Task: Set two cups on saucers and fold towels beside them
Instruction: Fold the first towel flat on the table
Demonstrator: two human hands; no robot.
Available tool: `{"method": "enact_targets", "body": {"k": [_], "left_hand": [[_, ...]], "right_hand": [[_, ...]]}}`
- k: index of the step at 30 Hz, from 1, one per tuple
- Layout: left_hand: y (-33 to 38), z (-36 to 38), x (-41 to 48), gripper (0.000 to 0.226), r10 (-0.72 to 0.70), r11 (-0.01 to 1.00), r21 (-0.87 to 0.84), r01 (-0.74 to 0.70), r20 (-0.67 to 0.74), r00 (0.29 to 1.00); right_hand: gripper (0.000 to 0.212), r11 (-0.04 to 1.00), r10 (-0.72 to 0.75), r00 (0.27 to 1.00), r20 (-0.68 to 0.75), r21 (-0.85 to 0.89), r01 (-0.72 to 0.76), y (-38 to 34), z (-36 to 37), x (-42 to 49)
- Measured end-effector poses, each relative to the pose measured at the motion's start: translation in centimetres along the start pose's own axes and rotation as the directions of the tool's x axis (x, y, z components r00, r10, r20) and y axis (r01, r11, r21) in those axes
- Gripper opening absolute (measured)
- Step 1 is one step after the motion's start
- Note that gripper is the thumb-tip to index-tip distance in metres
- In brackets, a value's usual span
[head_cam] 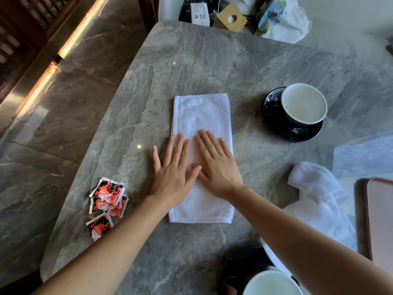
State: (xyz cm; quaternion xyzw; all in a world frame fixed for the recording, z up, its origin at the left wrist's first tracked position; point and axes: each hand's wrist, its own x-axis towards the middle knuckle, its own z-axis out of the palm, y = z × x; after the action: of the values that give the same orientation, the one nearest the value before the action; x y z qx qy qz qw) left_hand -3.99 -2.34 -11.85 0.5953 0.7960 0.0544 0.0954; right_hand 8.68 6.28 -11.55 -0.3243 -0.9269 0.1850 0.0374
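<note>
A white towel (201, 116), folded into a long strip, lies in the middle of the grey marble table (191, 60). My left hand (173, 169) rests flat on its left edge, fingers spread. My right hand (214, 165) lies flat on the towel beside it, and the two thumbs touch. A dark cup with a pale inside (303, 104) stands on a dark saucer (297, 134) to the right. A second cup (270, 284) shows at the bottom edge on a dark saucer (240, 267), partly hidden by my right arm. A crumpled white towel (319, 192) lies at the right.
Several red and black sachets (105, 204) lie near the table's left edge. A brown tray (376, 220) sits at the right edge. Bags, a cardboard piece (230, 18) and a printed cloth (282, 18) clutter the far side. The floor drops away to the left.
</note>
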Motion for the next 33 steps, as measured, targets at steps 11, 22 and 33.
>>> {"method": "enact_targets", "body": {"k": [11, 22, 33], "left_hand": [[-1.9, -2.4, -9.0, 0.013, 0.371, 0.894, -0.226, -0.387, -0.112, 0.922], [-3.6, -2.6, -9.5, 0.006, 0.386, 0.889, -0.230, -0.396, -0.092, 0.918], [-2.7, -3.4, -8.6, 0.008, 0.153, 0.898, -0.390, -0.203, -0.155, 0.976]], "right_hand": [[0.024, 0.920, -0.381, 0.917, 0.120, -0.044, 0.389, 0.7, -4.0, -7.7], [0.024, 0.923, -0.374, 0.920, 0.117, -0.049, 0.382, 3.1, -3.8, -10.1], [0.020, 0.962, -0.009, 0.999, -0.034, 0.272, 0.018, 1.3, -3.8, -10.4]]}}
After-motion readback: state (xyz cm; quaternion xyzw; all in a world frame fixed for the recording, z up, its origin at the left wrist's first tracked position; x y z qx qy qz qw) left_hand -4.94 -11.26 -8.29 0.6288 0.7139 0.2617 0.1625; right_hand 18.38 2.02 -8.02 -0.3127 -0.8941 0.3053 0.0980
